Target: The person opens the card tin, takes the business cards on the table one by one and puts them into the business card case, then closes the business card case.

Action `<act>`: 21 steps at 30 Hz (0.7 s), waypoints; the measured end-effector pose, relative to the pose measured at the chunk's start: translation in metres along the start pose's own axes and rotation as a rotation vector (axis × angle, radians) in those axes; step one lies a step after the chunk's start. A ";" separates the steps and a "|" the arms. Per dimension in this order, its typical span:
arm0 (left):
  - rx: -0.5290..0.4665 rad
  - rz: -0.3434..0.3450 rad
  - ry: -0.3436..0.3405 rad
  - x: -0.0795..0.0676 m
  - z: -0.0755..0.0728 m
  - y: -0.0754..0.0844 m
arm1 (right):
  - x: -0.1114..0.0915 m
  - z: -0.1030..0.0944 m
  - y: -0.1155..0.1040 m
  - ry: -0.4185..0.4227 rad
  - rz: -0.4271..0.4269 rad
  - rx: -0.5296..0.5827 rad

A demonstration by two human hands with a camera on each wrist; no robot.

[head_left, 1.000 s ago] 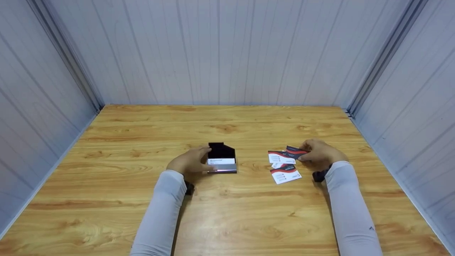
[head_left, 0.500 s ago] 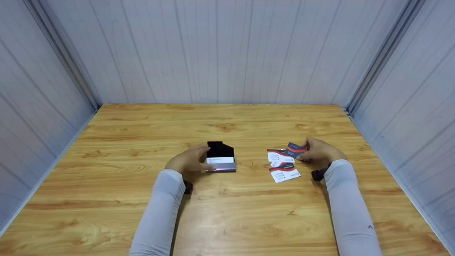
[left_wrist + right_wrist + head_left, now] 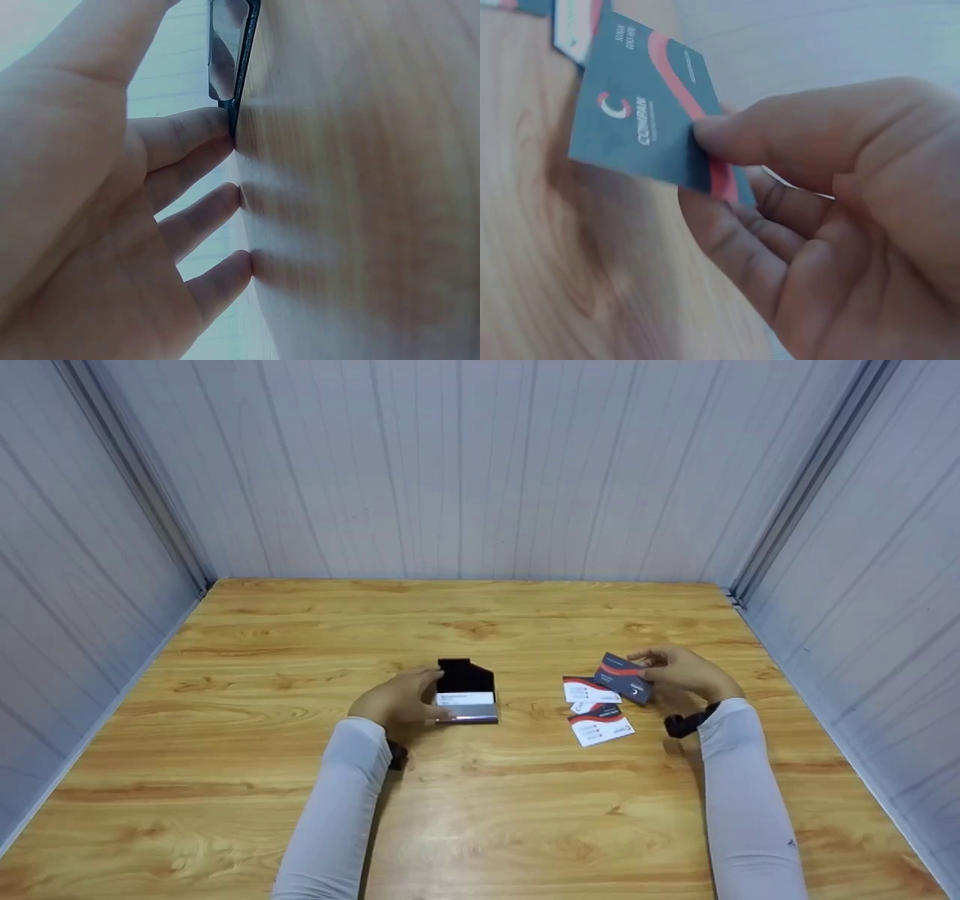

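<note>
My left hand (image 3: 399, 699) holds the left side of an open business card case (image 3: 476, 711), black inside with a silver front, thumb at the front and fingers at the back. White cards (image 3: 465, 697) show inside it. In the left wrist view, the lower fingertips reach the tabletop beside the case (image 3: 226, 71). My right hand (image 3: 686, 673) pinches a dark business card (image 3: 616, 676) with a red stripe, thumb on its printed face (image 3: 634, 112) and fingers beneath. The card is tilted above the table. Close by lie several loose business cards (image 3: 602, 727), partly overlapping.
The wood-patterned tabletop (image 3: 480, 810) carries both things. White panel walls (image 3: 480, 472) border it at the back and on both sides. The loose cards lie to the right of the case, between the two hands.
The right hand has lifted the dark card off the others, and the card has turned so that more of its face shows. The left hand stays at the case.
</note>
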State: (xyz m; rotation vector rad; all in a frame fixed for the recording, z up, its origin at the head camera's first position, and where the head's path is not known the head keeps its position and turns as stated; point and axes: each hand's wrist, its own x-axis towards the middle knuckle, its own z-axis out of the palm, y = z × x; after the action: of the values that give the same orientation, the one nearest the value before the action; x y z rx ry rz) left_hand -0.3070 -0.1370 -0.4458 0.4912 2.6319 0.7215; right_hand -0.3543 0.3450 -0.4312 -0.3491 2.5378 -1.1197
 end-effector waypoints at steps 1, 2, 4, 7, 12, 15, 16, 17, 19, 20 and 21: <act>-0.002 -0.001 0.001 0.000 0.000 0.000 | -0.001 -0.001 -0.001 0.005 -0.009 0.011; -0.002 -0.001 0.000 0.000 0.000 0.000 | -0.002 -0.002 -0.002 0.010 -0.019 0.020; 0.000 -0.002 0.001 0.000 0.000 -0.001 | -0.002 -0.002 -0.003 0.031 -0.035 0.025; 0.009 -0.001 0.000 0.001 0.001 -0.001 | -0.002 -0.001 -0.005 0.066 -0.059 0.049; 0.026 -0.005 -0.002 0.002 0.002 -0.002 | 0.004 0.005 -0.011 0.119 -0.125 0.070; 0.024 -0.007 -0.004 0.002 0.002 -0.001 | 0.008 0.010 -0.015 0.140 -0.161 0.050; 0.021 -0.008 -0.005 0.002 0.002 -0.001 | 0.010 0.012 -0.016 0.143 -0.168 0.040; 0.020 -0.007 -0.008 0.001 0.002 -0.001 | 0.011 0.014 -0.018 0.145 -0.173 0.035; 0.024 -0.005 -0.012 0.001 0.002 0.000 | 0.013 0.018 -0.022 0.146 -0.182 0.024; 0.028 -0.005 -0.013 0.001 0.001 0.000 | 0.013 0.020 -0.026 0.141 -0.186 0.024; 0.032 -0.004 -0.013 0.002 0.001 0.000 | 0.011 0.022 -0.032 0.135 -0.191 0.021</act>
State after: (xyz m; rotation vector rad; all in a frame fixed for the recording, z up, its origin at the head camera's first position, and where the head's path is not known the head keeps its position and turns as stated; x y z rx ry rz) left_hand -0.3083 -0.1362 -0.4470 0.4971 2.6354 0.6738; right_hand -0.3530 0.3048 -0.4234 -0.5374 2.6522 -1.2774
